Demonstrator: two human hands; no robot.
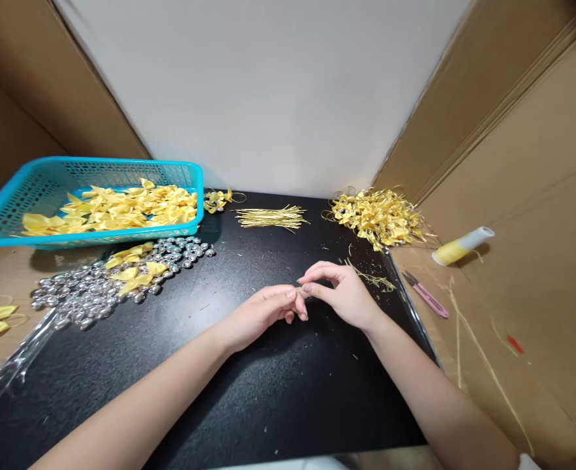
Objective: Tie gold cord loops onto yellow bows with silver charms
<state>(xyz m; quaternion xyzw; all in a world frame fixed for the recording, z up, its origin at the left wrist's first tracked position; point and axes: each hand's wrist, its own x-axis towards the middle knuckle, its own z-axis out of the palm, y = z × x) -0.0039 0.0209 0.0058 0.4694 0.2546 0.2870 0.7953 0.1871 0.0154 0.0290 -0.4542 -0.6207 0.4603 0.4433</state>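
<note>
Over the middle of the flat black mat [278,385], the left hand [261,313] and right hand [344,294] met fingertip to fingertip, fingers curled nearly closed; whether either gripped anything could not be told. Loose gold thread scraps [373,279] lay by the mat's right edge, past its middle.

The fingertips of the left hand [263,313] and the right hand [344,294] meet, but anything pinched between them is too small to see. Both arms run off the bottom edge. The blue basket [121,161] is cut off at the left edge, and so is the clear bag [8,372]. The top right corner is dark and blurry.
</note>
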